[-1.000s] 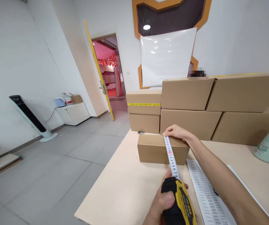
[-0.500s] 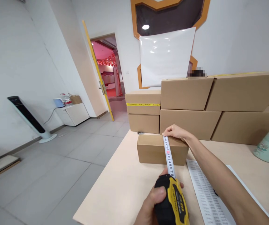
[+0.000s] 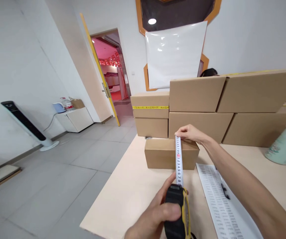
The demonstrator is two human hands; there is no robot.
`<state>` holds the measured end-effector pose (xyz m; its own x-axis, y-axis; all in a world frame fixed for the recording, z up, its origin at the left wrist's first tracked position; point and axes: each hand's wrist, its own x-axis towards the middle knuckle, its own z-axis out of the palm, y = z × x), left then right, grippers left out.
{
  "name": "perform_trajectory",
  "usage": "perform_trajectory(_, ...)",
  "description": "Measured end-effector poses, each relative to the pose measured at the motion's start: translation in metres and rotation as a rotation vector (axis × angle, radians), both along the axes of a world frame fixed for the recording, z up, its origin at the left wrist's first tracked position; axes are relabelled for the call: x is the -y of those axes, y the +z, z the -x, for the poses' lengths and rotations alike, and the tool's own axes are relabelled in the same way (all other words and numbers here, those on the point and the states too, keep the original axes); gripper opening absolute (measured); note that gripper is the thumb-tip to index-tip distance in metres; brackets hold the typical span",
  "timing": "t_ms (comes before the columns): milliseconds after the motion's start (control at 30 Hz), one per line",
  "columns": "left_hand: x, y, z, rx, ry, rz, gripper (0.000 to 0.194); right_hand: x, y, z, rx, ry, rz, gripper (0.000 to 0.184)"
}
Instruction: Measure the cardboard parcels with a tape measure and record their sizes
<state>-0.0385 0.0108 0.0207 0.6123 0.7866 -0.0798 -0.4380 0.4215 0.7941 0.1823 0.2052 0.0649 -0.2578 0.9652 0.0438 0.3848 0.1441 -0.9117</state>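
A small brown cardboard box (image 3: pixel 160 158) lies on the pale table (image 3: pixel 123 199). In the foreground my left hand (image 3: pixel 156 212) is closed round a black and yellow tape measure (image 3: pixel 174 215), its thumb on the case. The white blade (image 3: pixel 179 166) runs out from the case, across the box's near side and over its top. At the far edge of the box my right hand (image 3: pixel 190 133) pinches the blade's end. Under my right forearm lies a printed sheet (image 3: pixel 215 192) with a black pen-like item (image 3: pixel 225 191) on it.
Large cardboard boxes (image 3: pixel 197 94) are stacked along the table's back, partly hiding a person's head (image 3: pixel 209 72). A mint-green container (image 3: pixel 283 146) stands at the right. Floor, a tower fan (image 3: pixel 25 121) and an open door (image 3: pixel 99 69) lie to the left.
My left hand has turned the tape measure's case, so its yellow face shows less. A little more of the blade shows. The view has tilted slightly, and more of the pen-like item is visible.
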Motion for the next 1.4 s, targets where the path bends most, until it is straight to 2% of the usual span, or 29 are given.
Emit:
perform_trajectory(133,-0.003,0.006,0.023,-0.333,-0.114,-0.302,0.105,0.048,0.028,-0.026,-0.007,-0.101,-0.237,0.031)
perform_trajectory(200,-0.004,0.004,0.031,-0.595,-0.144,-0.461,0.113,0.079,0.029,-0.035,0.009,-0.205,-0.374,0.029)
perform_trajectory(267,-0.005,-0.002,0.033,-0.803,-0.171,-0.561,0.123,0.111,0.017,-0.036,0.054,-0.296,-0.473,0.024)
perform_trajectory(333,-0.006,-0.009,0.027,-0.923,-0.201,-0.612,0.128,0.139,-0.006,-0.03,0.086,-0.308,-0.479,0.02)
perform_trajectory(467,-0.01,-0.02,0.008,-1.008,-0.217,-0.759,0.124,0.176,-0.058,-0.024,0.085,-0.109,-0.269,0.016)
perform_trajectory(500,-0.013,-0.023,0.005,-1.021,-0.22,-0.81,0.121,0.178,-0.069,-0.029,0.117,-0.094,-0.207,0.018)
perform_trajectory(533,-0.016,-0.025,0.003,-1.044,-0.227,-0.858,0.118,0.178,-0.077,-0.037,0.17,-0.142,-0.164,0.02)
perform_trajectory(633,-0.029,-0.031,0.002,-1.182,-0.27,-0.978,0.111,0.162,-0.097,-0.073,0.469,-0.477,-0.095,0.025)
perform_trajectory(667,-0.034,-0.032,0.002,-1.236,-0.279,-1.013,0.11,0.154,-0.102,-0.085,0.564,-0.534,-0.058,0.023)
perform_trajectory(733,-0.042,-0.034,0.001,-1.334,-0.286,-1.067,0.108,0.138,-0.113,-0.101,0.633,-0.545,-0.003,0.018)
perform_trajectory(833,-0.051,-0.033,-0.002,-1.439,-0.298,-1.088,0.105,0.119,-0.124,-0.11,0.549,-0.46,0.019,0.012)
perform_trajectory(933,-0.06,-0.033,-0.005,-1.481,-0.309,-1.087,0.101,0.114,-0.122,-0.117,0.459,-0.407,0.025,0.011)
perform_trajectory(1033,-0.069,-0.036,-0.004,-1.507,-0.329,-1.082,0.102,0.121,-0.107,-0.134,0.097,-0.403,0.042,0.026)
perform_trajectory(1133,-0.078,-0.043,-0.004,-1.492,-0.308,-1.117,0.1,0.132,-0.091,-0.151,-0.301,-0.433,-0.038,0.037)
perform_trajectory(1200,-0.083,-0.049,-0.005,-1.486,-0.282,-1.145,0.099,0.136,-0.089,-0.155,-0.328,-0.515,-0.151,0.039)
perform_trajectory(1267,-0.085,-0.051,-0.008,-1.515,-0.277,-1.146,0.097,0.136,-0.093,-0.152,-0.254,-0.611,-0.24,0.034)
perform_trajectory(1333,-0.083,-0.049,-0.012,-1.56,-0.276,-1.134,0.095,0.132,-0.101,-0.145,-0.161,-0.686,-0.266,0.032)
perform_trajectory(1400,-0.075,-0.044,-0.019,-1.561,-0.253,-1.141,0.092,0.128,-0.11,-0.137,-0.148,-0.699,-0.234,0.038)
